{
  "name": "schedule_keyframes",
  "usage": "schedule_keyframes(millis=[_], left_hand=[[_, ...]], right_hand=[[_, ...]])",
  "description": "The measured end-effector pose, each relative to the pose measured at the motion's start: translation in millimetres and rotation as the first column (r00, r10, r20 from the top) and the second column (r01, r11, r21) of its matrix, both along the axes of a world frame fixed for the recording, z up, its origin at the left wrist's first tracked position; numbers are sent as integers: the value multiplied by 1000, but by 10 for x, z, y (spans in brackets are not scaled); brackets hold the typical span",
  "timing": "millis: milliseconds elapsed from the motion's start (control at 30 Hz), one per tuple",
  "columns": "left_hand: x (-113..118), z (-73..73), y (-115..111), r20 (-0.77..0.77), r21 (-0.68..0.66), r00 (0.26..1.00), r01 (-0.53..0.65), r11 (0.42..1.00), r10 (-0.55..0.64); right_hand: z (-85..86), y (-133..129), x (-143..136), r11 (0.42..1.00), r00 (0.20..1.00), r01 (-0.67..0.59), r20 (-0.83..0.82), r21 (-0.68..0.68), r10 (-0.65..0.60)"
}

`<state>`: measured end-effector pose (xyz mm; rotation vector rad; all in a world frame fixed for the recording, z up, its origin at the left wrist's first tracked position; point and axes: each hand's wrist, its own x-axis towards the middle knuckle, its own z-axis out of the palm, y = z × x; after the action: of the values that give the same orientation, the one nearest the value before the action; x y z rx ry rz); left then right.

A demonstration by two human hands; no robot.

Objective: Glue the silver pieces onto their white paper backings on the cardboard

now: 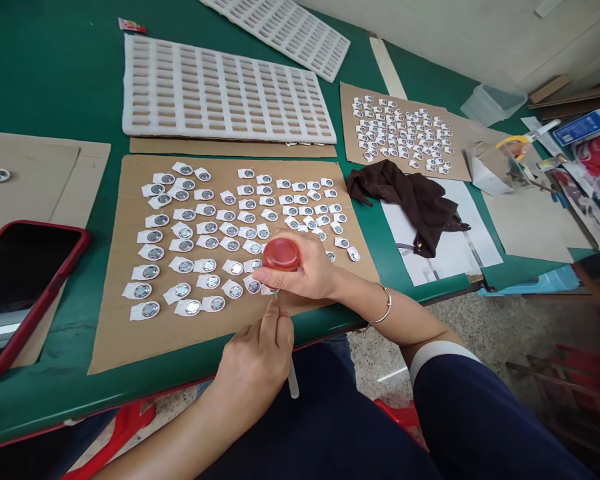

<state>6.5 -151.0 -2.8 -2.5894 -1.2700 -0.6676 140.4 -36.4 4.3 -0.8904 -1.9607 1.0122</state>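
My right hand (310, 267) is wrapped round a round red object (281, 255) over the front right part of a cardboard sheet (180, 340). Just below it, at the table's edge, my left hand (260, 353) is closed round a thin tool whose pale flat handle (293, 381) sticks out beneath. The tool's upper end reaches up to the red object, and its tip is hidden. Rows of small white tabs with round silvery discs (151, 237) lie on the cardboard around and left of my hands.
Behind the cardboard lies a white slotted foam tray (220, 93), with another foam tray (300, 33) beyond. A red-cased phone (25, 280) is at left. At right are a brown cloth (410, 200), more discs on cardboard (347, 127) and a container with scissors (490, 167).
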Motion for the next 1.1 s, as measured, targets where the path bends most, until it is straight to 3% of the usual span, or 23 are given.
schedule_keyframes(millis=[1100], left_hand=[[-30, -35, -8, 13, -22, 1000, 14, 1000, -14]], right_hand=[[-11, 10, -6, 998, 999, 38, -38, 40, -37]])
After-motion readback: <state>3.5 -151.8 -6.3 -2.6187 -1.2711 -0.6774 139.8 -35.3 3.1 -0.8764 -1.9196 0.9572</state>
